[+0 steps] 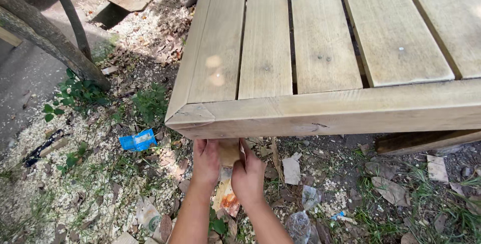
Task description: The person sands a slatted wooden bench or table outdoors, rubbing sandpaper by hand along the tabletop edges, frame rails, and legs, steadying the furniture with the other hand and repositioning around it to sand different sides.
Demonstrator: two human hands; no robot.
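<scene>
Surface: slatted wooden platform (pixel 320 48), outdoors.
Ground: sawdust, leaves, litter (pixel 138 140).
Hands: left hand (pixel 206 161) and right hand (pixel 247 174), both clamped on wooden leg (pixel 229 152).

The slatted table (pixel 320 38) is bare, matt wood, weathered pale, with visible grain and knots. Under its corner at six o'clock, the left hand (pixel 206 161) and right hand (pixel 249 176) press a tan, matt sheet of sandpaper (pixel 229 152). Pale, coarse wood shavings (pixel 35 184) cover the ground at eight o'clock, beside a glossy blue plastic wrapper (pixel 138 140).
</scene>
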